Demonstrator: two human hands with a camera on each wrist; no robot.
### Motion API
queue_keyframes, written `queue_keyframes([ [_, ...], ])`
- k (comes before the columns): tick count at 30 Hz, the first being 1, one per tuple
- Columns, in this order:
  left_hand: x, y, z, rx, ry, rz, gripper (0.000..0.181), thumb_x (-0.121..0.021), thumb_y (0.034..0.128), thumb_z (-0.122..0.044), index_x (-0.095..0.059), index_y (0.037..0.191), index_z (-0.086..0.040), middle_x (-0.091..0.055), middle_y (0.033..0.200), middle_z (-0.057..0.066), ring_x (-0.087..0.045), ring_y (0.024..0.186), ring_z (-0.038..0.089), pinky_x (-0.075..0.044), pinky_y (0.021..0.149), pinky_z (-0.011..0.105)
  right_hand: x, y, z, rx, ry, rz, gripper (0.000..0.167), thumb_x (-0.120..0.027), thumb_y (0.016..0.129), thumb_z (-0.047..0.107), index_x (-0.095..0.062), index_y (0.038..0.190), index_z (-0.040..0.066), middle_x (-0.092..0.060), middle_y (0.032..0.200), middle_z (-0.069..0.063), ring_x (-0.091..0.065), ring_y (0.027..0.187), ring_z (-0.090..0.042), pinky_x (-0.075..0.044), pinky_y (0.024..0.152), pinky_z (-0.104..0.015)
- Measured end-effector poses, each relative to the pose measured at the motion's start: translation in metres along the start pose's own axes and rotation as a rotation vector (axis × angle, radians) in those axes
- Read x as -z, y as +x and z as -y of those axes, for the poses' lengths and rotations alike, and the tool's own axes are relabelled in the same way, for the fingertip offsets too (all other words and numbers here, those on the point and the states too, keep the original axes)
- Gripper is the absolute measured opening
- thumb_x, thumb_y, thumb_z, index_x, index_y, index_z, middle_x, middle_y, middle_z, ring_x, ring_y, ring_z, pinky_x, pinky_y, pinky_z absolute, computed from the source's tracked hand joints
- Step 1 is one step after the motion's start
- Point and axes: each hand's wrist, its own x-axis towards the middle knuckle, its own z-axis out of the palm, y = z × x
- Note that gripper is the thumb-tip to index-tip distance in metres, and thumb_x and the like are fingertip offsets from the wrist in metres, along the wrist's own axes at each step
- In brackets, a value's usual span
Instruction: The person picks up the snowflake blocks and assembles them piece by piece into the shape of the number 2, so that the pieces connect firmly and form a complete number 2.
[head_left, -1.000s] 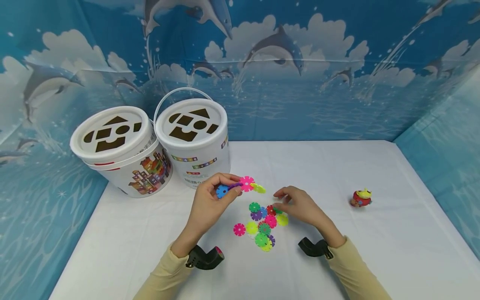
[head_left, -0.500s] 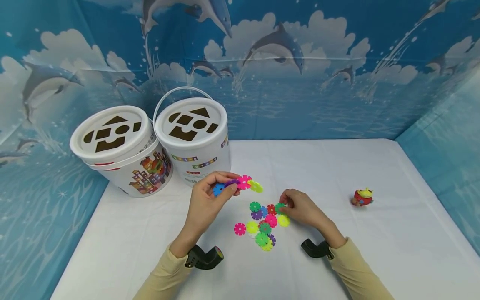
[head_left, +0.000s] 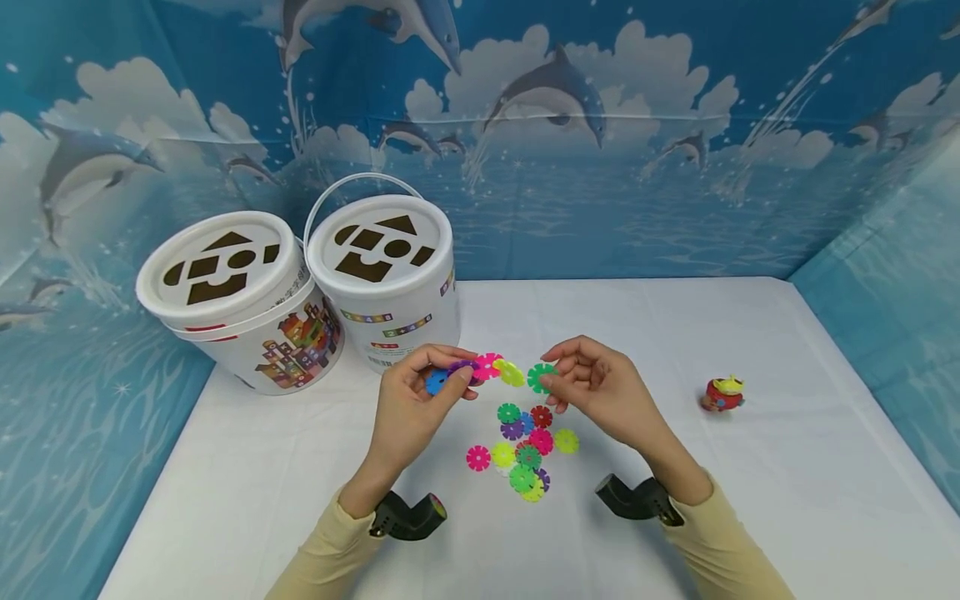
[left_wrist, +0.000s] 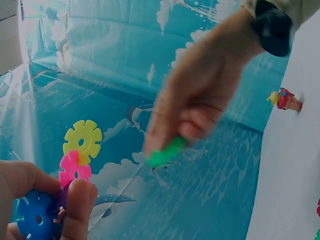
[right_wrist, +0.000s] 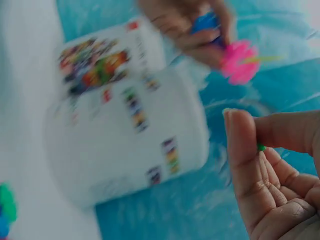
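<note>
left hand [head_left: 408, 408] pinches disc chain [head_left: 483, 365], mid-frame; right hand [head_left: 606, 390] pinches green disc [head_left: 536, 377], just right of yellow end disc [head_left: 512, 373], apart. likely best: meet edges crosswise, chain steady, push gently.

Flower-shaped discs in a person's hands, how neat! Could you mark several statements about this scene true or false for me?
1. The left hand holds a chain of joined discs. True.
2. The right hand is empty. False: it pinches a green disc.
3. A yellow disc forms one end of the chain. True.
4. The green disc is joined to the yellow disc. False: they are apart.
5. A small red toy sits on the table. True.
</note>
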Motion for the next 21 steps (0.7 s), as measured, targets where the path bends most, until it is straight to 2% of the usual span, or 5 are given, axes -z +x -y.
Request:
queue_keyframes([
  [4,0.001,0.001,0.0,0.035,-0.017,-0.019,0.01,-0.061,0.0908,0.002,-0.058,0.095,0.01,-0.06,0.103,0.021,-0.066,0.075,0.028,-0.056,0.073,0.036,-0.002,-0.002,0.026,0.018,0.283,0.013,0.021,-0.06,0.09,-0.004,-0.055,0.11,-0.005,-0.059,0.081,-0.013,-0.065,0.062,-0.021,-0.056,0.064,-0.033],
  [8,0.002,0.001,-0.001,0.077,-0.038,-0.042,0.012,-0.061,0.0908,0.001,-0.058,0.098,0.01,-0.059,0.102,0.021,-0.067,0.076,0.028,-0.055,0.075,0.037,-0.006,-0.005,0.036,0.073,0.465,0.042,0.016,-0.052,0.093,-0.009,-0.055,0.107,-0.004,-0.059,0.079,-0.01,-0.066,0.061,-0.017,-0.056,0.06,-0.03],
  [11,0.002,0.001,-0.001,0.088,-0.041,-0.055,0.013,-0.061,0.0909,0.001,-0.058,0.099,0.01,-0.058,0.102,0.021,-0.068,0.076,0.027,-0.055,0.075,0.038,-0.009,-0.007,0.037,0.079,0.518,0.059,0.014,-0.051,0.093,-0.01,-0.055,0.103,-0.002,-0.061,0.075,-0.009,-0.066,0.059,-0.016,-0.056,0.056,-0.029],
  [21,0.001,0.0,-0.003,0.088,-0.065,-0.107,0.016,-0.063,0.0891,0.001,-0.061,0.1,0.013,-0.064,0.099,0.022,-0.069,0.077,0.028,-0.055,0.072,0.038,-0.015,-0.009,0.033,0.031,0.566,0.104,0.007,-0.055,0.092,-0.005,-0.054,0.094,0.001,-0.064,0.071,-0.008,-0.066,0.057,-0.015,-0.055,0.052,-0.027],
])
